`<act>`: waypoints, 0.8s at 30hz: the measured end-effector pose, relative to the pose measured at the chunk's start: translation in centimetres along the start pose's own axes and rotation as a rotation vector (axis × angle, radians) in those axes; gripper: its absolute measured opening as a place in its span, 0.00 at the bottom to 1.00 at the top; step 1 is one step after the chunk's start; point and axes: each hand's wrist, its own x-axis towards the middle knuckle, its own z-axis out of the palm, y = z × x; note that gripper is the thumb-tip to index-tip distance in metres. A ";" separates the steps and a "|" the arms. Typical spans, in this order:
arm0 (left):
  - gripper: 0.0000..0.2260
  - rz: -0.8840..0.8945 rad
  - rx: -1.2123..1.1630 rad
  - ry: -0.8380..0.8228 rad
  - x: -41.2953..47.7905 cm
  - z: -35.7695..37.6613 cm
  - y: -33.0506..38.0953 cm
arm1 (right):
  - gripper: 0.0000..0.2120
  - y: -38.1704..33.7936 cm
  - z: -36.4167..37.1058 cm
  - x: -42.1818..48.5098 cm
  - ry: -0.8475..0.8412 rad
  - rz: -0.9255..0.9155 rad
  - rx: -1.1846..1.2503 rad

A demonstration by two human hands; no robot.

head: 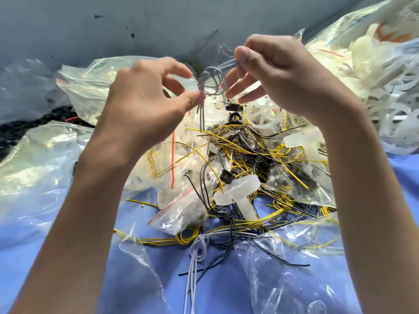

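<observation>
Grey wire bundle [209, 81] above clutter

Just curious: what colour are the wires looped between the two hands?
The looped wire bundle is light grey, clearest in the head view.

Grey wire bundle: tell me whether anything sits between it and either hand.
Nothing visible does. The left hand pinches the grey wire bundle just above its hanging tails, and the right hand pinches its upper end, both in direct contact. The tangle of yellow and black wires lies below the hands.
</observation>
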 end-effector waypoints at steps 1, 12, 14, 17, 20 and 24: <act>0.11 0.010 -0.018 -0.005 0.0 -0.1 0.0 | 0.14 -0.1 0.0 0.0 -0.002 0.000 -0.001; 0.06 0.109 -0.207 -0.032 -0.2 0.6 0.3 | 0.13 -1.2 1.9 0.1 -0.078 0.003 0.209; 0.03 0.128 -0.321 -0.007 -0.1 0.3 0.3 | 0.11 -1.3 2.1 0.1 -0.117 0.023 0.313; 0.06 0.152 -0.450 -0.001 -0.1 -0.1 0.3 | 0.10 -1.4 2.3 -0.1 -0.214 0.040 0.376; 0.07 0.177 -0.470 -0.007 -0.1 -0.2 0.4 | 0.13 -1.3 2.2 -0.2 -0.186 -0.009 0.261; 0.07 0.165 -0.423 0.003 0.0 -0.3 0.1 | 0.16 -0.7 1.8 0.1 -0.098 -0.048 0.175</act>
